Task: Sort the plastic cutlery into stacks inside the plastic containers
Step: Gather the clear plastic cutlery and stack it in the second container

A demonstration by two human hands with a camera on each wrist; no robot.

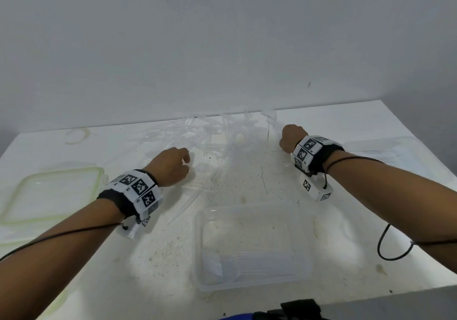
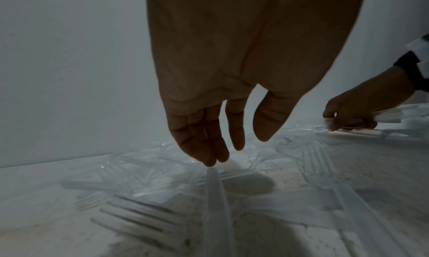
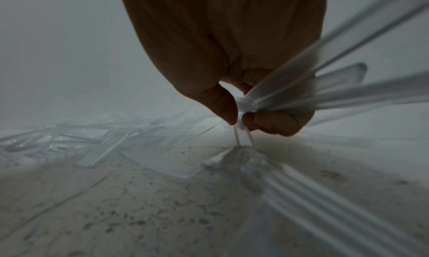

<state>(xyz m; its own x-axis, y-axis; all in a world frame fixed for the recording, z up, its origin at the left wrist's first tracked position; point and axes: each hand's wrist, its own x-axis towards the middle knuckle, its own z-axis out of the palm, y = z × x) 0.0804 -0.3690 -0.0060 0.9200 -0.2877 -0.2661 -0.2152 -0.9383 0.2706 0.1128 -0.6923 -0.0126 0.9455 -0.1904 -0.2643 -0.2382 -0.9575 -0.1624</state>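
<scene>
Clear cutlery pile (image 1: 217,134) washed out against white table (image 1: 321,121); single pieces indistinct. Bundle in right hand (image 3: 232,59) motion-blurred, cut by frame edge. Right container (image 1: 385,151) barely discernible.

Bare room: scuffed table (image 1: 247,171), blank wall (image 1: 222,35)

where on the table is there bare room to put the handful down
Free: the speckled white tabletop between the two hands, bordered behind by the clear plastic cutlery pile and in front by the clear rectangular container, whose rear half is also bare. Crowded: the pile along the back edge.
</scene>
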